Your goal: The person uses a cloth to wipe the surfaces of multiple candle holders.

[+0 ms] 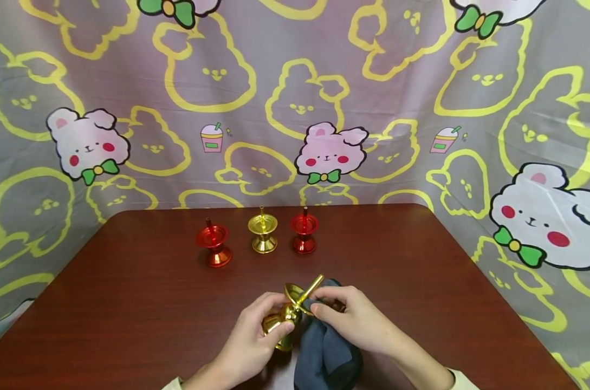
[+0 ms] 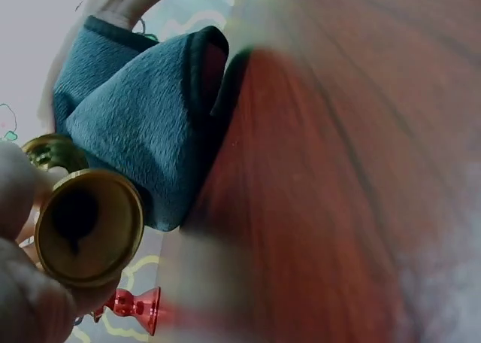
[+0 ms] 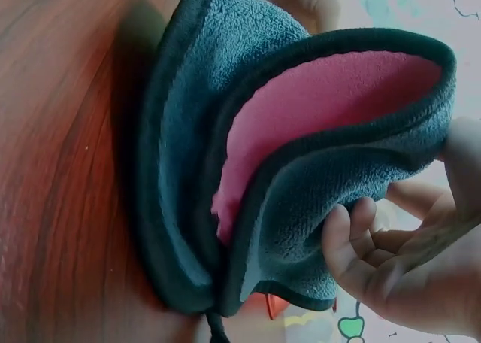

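A shiny gold candle holder (image 1: 291,312) is tilted in my left hand (image 1: 251,336), whose fingers and thumb grip its body; its hollow base (image 2: 90,226) faces the left wrist camera. My right hand (image 1: 358,319) pinches a blue-grey cloth (image 1: 324,352) at the rim of the holder's dish, beside its upright spike. The cloth hangs in folds below the right hand. In the right wrist view its dark edging and pink reverse side (image 3: 323,95) show, with fingers curled against it. The candle holder is hidden behind the cloth there.
Farther back on the brown wooden table (image 1: 129,303) stand a red candle holder (image 1: 214,245), a gold candle holder (image 1: 263,233) and another red candle holder (image 1: 304,233). A patterned cloth backdrop (image 1: 275,108) hangs behind the table and at both sides.
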The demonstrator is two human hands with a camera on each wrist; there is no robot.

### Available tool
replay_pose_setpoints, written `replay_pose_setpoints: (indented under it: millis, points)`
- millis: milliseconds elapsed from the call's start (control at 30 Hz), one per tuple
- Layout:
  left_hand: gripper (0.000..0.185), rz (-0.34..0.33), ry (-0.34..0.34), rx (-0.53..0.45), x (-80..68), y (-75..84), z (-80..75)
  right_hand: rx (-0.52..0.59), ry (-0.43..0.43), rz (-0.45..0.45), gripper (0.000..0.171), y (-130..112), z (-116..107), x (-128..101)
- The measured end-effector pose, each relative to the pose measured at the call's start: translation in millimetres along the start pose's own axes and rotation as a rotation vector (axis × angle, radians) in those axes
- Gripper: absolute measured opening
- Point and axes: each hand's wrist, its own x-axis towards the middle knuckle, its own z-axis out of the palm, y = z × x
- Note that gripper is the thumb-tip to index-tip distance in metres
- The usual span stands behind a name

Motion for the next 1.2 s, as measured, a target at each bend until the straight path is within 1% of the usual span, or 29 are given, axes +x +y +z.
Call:
replay_pose_setpoints:
  millis: [67,100,167,233,300,367,400,467,533,600,700,800,933,1067,1133,1200]
  points:
    - [0.038,0.039,0.037,0.072,0.4,-1.3,1.6,0.007,-0.006,0.009,0.016,0,0,-1]
    - [0.039,0.047,0.053,0.104,1.0,-1.5,2.0,0.008,-0.006,0.012,0.017,0,0,-1]
    - [0.041,0.028,0.074,0.144,2.3,-0.9,1.7,0.007,-0.004,0.019,0.02,0,1,-2]
    - [0.042,-0.037,0.068,0.148,4.5,1.0,0.2,0.014,-0.001,0.03,0.021,2,2,-2]
    - [0.04,-0.121,0.018,0.118,7.7,3.7,-2.2,0.021,0.004,0.036,0.021,3,3,-2]
    - [0.038,-0.191,-0.06,0.082,11.0,6.3,-5.6,0.026,0.009,0.039,0.022,4,4,-2]
    - [0.037,-0.214,-0.105,0.058,12.7,7.2,-7.8,0.026,0.012,0.037,0.022,5,4,-2]
    - [0.033,-0.235,-0.194,0.017,15.3,8.6,-13.2,0.021,0.016,0.033,0.023,5,4,-2]
    - [0.03,-0.235,-0.269,-0.038,16.6,9.1,-19.5,0.021,0.02,0.028,0.023,5,4,-1]
    - [0.03,-0.222,-0.325,-0.092,17.0,8.6,-26.0,0.023,0.02,0.027,0.022,5,3,-1]
    - [0.031,-0.208,-0.383,-0.16,16.4,6.4,-33.9,0.035,0.018,0.027,0.021,4,3,-1]
    - [0.034,-0.191,-0.389,-0.198,15.6,2.5,-37.1,0.053,0.013,0.027,0.018,4,2,-2]
    - [0.039,-0.17,-0.373,-0.271,14.3,-4.0,-38.0,0.068,0.005,0.021,0.018,2,2,-2]
    - [0.041,-0.142,-0.407,-0.352,13.4,-8.1,-37.1,0.073,0.0,0.024,0.02,2,2,-1]
    - [0.041,-0.136,-0.41,-0.367,12.9,-8.3,-36.3,0.067,0.0,0.025,0.021,2,2,0]
    - [0.041,-0.146,-0.391,-0.358,12.5,-7.0,-34.9,0.064,0.005,0.022,0.022,2,2,1]
